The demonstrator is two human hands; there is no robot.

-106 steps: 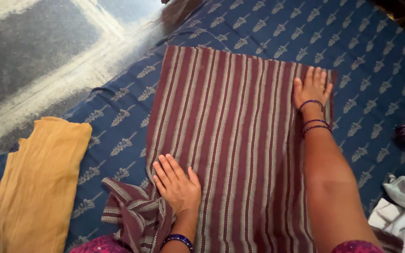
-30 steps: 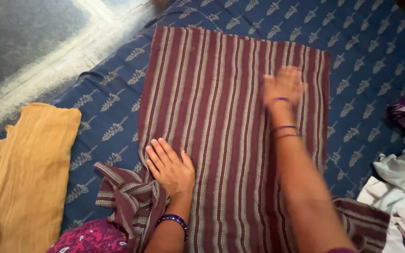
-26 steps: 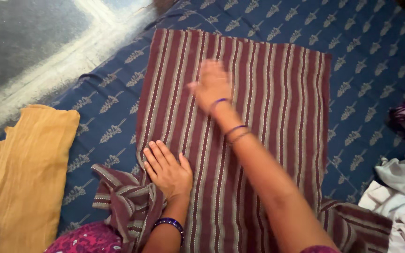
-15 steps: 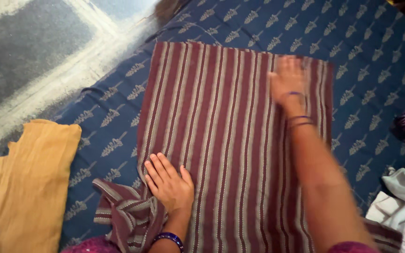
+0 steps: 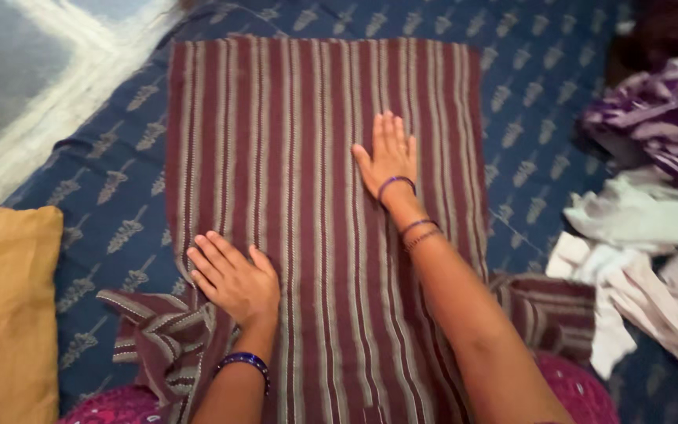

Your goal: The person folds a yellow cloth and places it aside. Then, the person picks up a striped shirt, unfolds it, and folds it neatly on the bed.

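A maroon striped cloth (image 5: 308, 118) lies spread flat on a blue patterned sheet (image 5: 543, 102). My left hand (image 5: 233, 279) presses flat on the cloth's near left part, fingers spread, just above a bunched sleeve-like fold (image 5: 158, 345). My right hand (image 5: 390, 157) lies flat, palm down, on the middle right of the cloth, fingers together and pointing away from me. Neither hand grips anything. Another bunched fold of the same cloth (image 5: 547, 310) shows at the near right, beside my right forearm.
A folded mustard-yellow cloth (image 5: 5, 314) lies at the left on the sheet. A heap of white garments (image 5: 637, 267) and a purple striped one (image 5: 657, 126) sit at the right. Grey floor with a pale band (image 5: 49, 86) lies beyond the sheet's left edge.
My right hand swept across the striped cloth, left then back right, and now rests nearer its middle. My left hand stayed pressed at the near left. The view shifted leftward.
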